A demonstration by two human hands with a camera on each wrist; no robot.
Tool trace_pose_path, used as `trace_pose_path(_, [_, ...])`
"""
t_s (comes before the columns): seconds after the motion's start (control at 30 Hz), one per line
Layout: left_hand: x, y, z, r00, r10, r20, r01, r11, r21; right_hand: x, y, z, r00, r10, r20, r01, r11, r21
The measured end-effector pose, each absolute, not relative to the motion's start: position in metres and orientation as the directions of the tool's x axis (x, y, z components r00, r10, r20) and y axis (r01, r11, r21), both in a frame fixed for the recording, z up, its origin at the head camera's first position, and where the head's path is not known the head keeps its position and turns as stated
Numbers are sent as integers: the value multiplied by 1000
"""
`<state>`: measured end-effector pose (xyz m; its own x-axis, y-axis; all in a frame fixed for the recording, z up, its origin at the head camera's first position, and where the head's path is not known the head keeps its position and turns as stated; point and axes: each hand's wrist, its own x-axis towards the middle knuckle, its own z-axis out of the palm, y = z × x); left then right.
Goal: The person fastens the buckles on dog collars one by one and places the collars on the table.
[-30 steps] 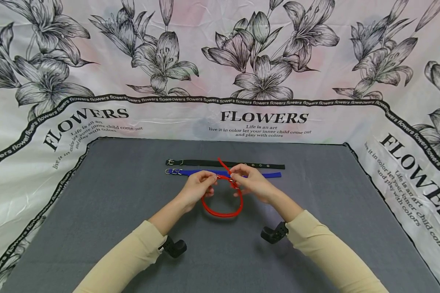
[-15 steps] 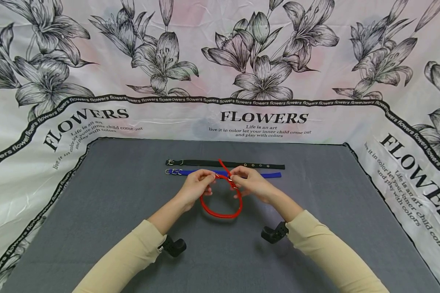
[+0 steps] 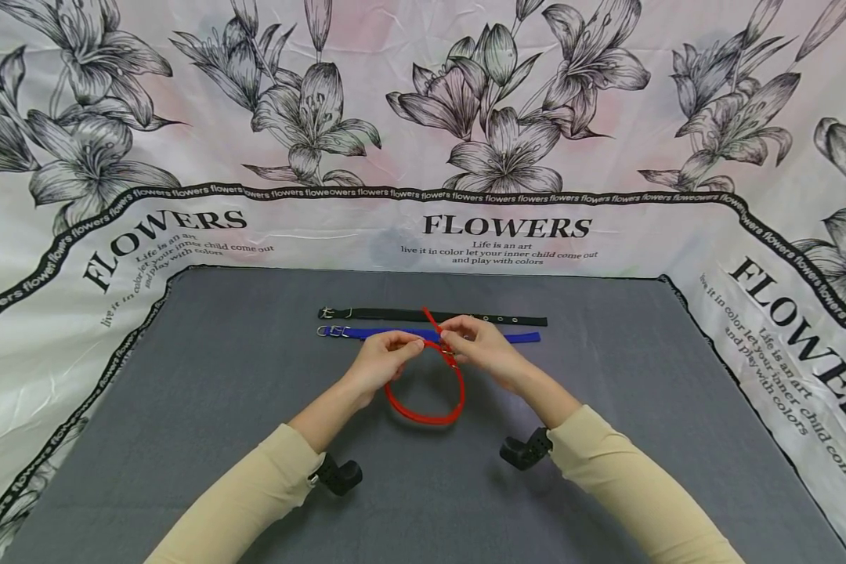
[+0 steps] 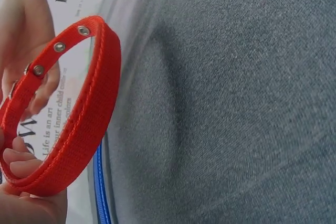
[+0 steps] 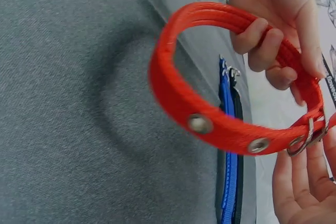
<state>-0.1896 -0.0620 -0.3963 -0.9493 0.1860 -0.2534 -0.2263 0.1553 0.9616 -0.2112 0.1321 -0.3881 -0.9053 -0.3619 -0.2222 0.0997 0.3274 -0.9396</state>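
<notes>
farthest left of the red collar, on its near side, a cream left sleeve (image 3: 236, 493) runs up from the bottom edge, with a black wrist device (image 3: 338, 475) at its cuff. the black strap (image 3: 388, 314) and the blue strap (image 3: 359, 333) both lie beyond the red collar, side by side on the grey cloth (image 3: 606, 352), buckle ends to its left, plain ends reaching out to its right, the blue one nearer it. the left hand (image 3: 383, 363) is at the left of the red collar, fingers curled round the band and thumb against it. the red collar (image 3: 426, 419) itself is between the two hands, bent into a loop and raised off the cloth, its shadow below; metal eyelets (image 5: 199, 124) line the band, and its free end (image 3: 428, 316) points away across the blue strap. at its right the right hand (image 3: 488, 350) pinches the band beside the buckle (image 5: 311, 134). farthest right of the red collar, on the near side, are a second black device (image 3: 526, 449) and the right sleeve (image 3: 641, 486).
</notes>
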Motion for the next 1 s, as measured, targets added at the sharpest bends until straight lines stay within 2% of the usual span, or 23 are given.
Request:
trace_pose_path(0.2, [-196, -58, -412, -951, 192, -242, -212, 163, 963, -213, 129, -384, -919, -332, -212, 103, 318, -943])
trace_pose_path(0.7, [-196, -56, -415, -959, 202, -198, -177, 118, 977, -218, 135, -385, -915, -368, -167, 57, 294, -954])
trace_pose_path(1.0, [-193, -56, -411, -959, 219, -183, -155, 138, 978, -220, 139, -382, -874, -454, -170, -39, 414, -910])
